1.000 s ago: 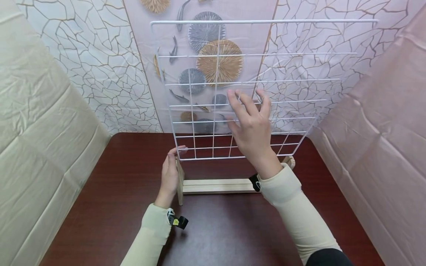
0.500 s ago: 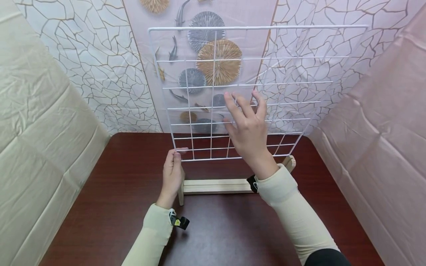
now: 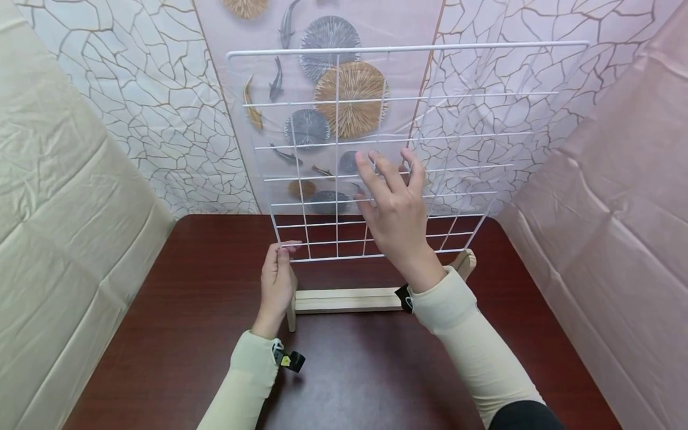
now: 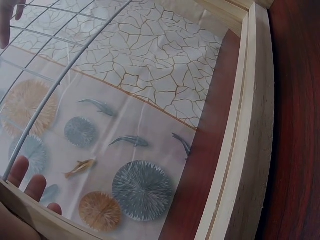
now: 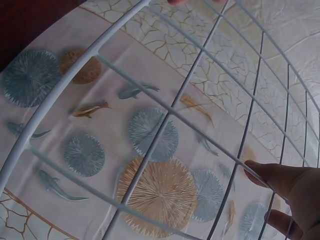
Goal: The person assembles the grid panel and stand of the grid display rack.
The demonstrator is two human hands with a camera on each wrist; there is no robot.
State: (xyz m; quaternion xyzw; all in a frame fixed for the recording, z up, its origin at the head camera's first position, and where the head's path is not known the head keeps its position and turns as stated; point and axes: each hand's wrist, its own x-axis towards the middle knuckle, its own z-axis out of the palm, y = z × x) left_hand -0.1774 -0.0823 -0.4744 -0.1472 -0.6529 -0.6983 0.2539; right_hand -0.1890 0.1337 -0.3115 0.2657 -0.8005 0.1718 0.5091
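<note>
Landmark: the pale, unpainted wooden stand with a long grooved crossbar (image 3: 346,300), set on the dark red-brown tabletop (image 3: 209,334). The white rectangular wire-mesh grid (image 3: 337,143) rises above the stand, its lower edge running between the tops of the left upright (image 3: 292,313) and the right upright (image 3: 465,261).

Grip: the left hand (image 3: 276,278), at the top of the left upright, closes thumb and fingers about the grid's lower left corner; the pressure cannot be judged. The right hand (image 3: 398,212), above the crossbar, is spread wide against the mesh. Whether any finger hooks a wire cannot be told.

Procedure: the step in hand appears to be aligning the grid with the stand.

1. Use the left corner as the fixed reference.
2. Support the mesh with light, even right-hand pressure; hard pushing could flex wires or tip the stand.
3. Check the lower right corner against the right upright; contact there cannot be confirmed.
4. Release neither hand until both corners sit level.
</note>
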